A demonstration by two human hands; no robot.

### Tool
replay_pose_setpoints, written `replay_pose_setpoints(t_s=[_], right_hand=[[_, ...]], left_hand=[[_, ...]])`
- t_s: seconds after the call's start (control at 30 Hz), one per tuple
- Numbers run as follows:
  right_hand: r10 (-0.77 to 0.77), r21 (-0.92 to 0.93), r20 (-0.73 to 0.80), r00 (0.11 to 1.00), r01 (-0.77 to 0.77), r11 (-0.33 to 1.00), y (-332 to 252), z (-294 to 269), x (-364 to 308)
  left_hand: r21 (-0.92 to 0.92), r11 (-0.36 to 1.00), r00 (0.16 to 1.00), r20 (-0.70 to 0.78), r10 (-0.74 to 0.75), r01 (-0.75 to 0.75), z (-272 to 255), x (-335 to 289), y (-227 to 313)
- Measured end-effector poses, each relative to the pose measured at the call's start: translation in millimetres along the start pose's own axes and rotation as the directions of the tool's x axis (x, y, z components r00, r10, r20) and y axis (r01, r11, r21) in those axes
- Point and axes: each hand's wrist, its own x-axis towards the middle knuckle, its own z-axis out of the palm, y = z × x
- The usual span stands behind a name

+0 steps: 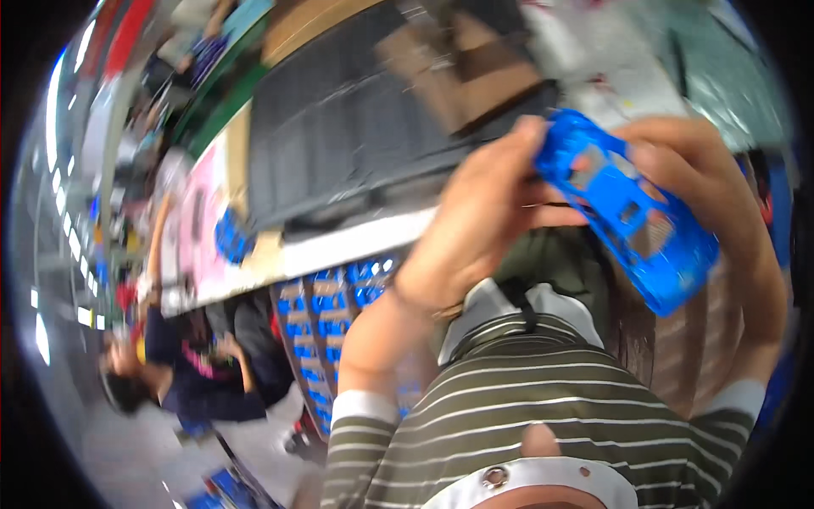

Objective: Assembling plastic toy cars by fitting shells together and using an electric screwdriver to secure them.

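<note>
A blue plastic toy car body with open window holes is held up in front of me, tilted with one end toward the lower right. My left hand grips its upper left end, the fingers reaching under it. On its right side my right hand has its fingers closed around the edge. Some fingertips show through the window openings. Motion blurs both hands a little.
Left of my lap stands a divided box holding rows of blue parts. Ahead lies a dark conveyor belt with brown cardboard over it. A co-worker sits at the left, near another blue part on the table.
</note>
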Motion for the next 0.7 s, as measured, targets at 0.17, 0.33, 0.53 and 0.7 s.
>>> replay_pose_setpoints(t_s=[0.17, 0.33, 0.53, 0.7], right_hand=[[-0.057, -0.045, -0.079, 0.995, 0.053, 0.998, -10, 32, -42], [-0.033, 0.107, 0.065, 0.997, 0.026, 0.994, -3, 47, -21], [-0.036, 0.211, 0.180, 0.983, -0.002, 0.977, 1, 73, -10], [-0.074, 0.188, 0.175, 0.982, 0.040, 0.981, -7, 83, -14]], left_hand=[[0.026, 0.995, 0.986, 0.136, 0.093, -0.097, -6, -26, -17], [0.093, 0.989, 0.993, -0.009, 0.118, -0.116, -25, -66, -18], [0.197, 0.977, 0.992, -0.084, 0.093, -0.075, -30, -77, -27], [0.384, 0.911, 0.981, -0.057, 0.185, -0.149, -33, -83, -28]])
